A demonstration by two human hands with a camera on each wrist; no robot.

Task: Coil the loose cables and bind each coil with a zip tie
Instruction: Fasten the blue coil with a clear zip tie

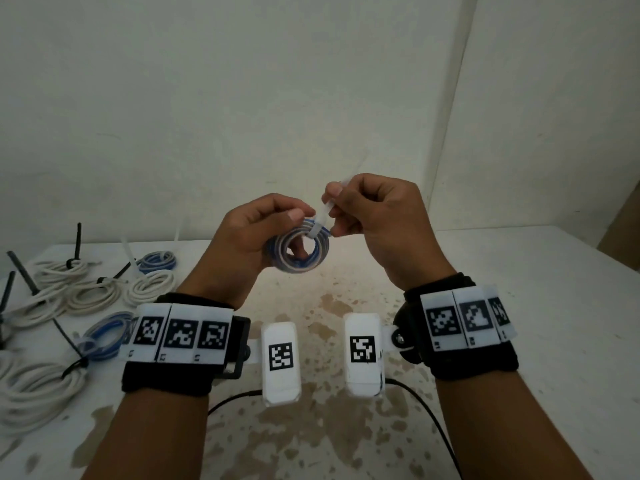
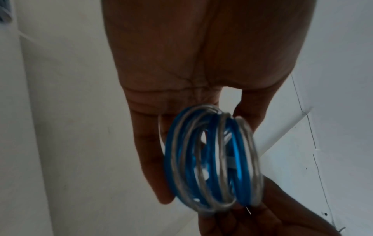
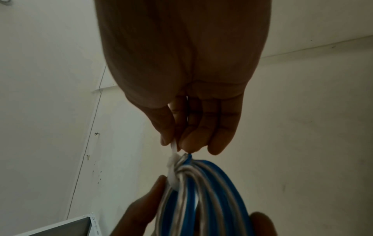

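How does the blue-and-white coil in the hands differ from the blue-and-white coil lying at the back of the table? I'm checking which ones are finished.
The held coil is up in the air, gripped by the left hand; the back coil lies flat on the table. The held coil's white zip tie is pinched by the right hand; nothing touches the back coil's tie. Both share colours and white ties.

No readable text or labels.

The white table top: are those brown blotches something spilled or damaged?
Brown blotches are scattered over the middle of the white table top, beneath the raised hands. They look like stains or worn patches; which cannot be told. They look dry.
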